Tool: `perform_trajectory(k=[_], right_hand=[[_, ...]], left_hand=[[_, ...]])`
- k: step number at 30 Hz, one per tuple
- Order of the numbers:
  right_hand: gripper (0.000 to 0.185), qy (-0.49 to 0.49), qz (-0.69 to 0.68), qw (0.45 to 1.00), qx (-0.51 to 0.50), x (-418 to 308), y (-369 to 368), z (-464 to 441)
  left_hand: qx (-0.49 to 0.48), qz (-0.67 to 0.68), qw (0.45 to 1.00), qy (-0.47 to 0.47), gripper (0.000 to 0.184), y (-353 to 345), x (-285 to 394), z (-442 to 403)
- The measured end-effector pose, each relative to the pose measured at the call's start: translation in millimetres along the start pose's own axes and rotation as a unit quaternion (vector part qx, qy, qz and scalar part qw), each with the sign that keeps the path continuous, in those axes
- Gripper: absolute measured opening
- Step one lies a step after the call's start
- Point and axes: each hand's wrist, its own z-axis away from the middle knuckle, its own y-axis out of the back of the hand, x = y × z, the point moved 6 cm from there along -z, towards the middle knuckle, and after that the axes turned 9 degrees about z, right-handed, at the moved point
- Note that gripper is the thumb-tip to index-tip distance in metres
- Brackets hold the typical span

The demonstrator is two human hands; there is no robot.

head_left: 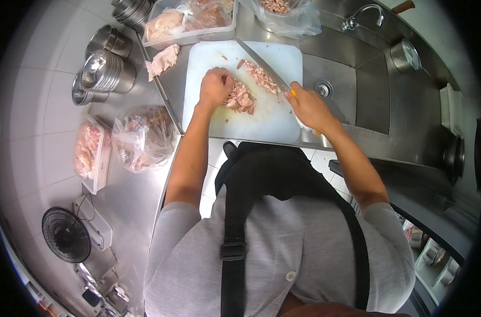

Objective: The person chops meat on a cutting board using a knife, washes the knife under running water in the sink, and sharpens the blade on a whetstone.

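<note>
On a white cutting board [198, 58] lie two heaps of chopped meat. My left hand [216, 87], fingers curled, is at the upper left edge of the nearer heap [241, 99]; what its fingers hold, if anything, is hidden. My right hand [308, 107] is closed around the orange handle of a long knife [264, 64]. The blade slants up and left over the board, along the right side of the farther heap [260, 76]. A pale piece of meat [162, 62] lies left of the board.
Beyond the board stand a plastic tub [193, 36] of bagged meat and a bag [290, 21] with chopped meat. A sink [371, 95] is at right. Metal pots [105, 74], a bag of meat [144, 138], a meat tray [95, 153] and a black fan [66, 234] are at left.
</note>
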Motion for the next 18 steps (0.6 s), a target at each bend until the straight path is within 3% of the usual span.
perform_trajectory(k=[1,4,7,13,14,18], right_hand=[[0.041,-0.003,-0.001,1.000,0.004,-4,1,4],[0.039,-0.012,-0.009,1.000,0.019,-15,2,11],[0.038,-0.014,-0.023,0.999,0.043,-8,-9,9],[0.038,-0.022,-0.049,0.998,0.043,8,-8,11],[0.039,-0.017,-0.043,0.999,0.029,8,-9,11],[0.039,-0.004,0.005,1.000,-0.016,-8,-27,5]], left_hand=[[-0.021,-0.006,0.999,0.044,0.019,-2,-2,2],[0.053,-0.008,0.998,0.030,0.019,-3,-4,-7],[0.129,-0.040,0.985,-0.109,0.018,-19,17,-34],[-0.070,-0.109,0.991,-0.023,0.017,-13,6,-46],[-0.104,-0.055,0.993,-0.025,0.018,-8,0,-40],[-0.101,0.055,0.993,-0.035,0.015,-2,-4,-22]])
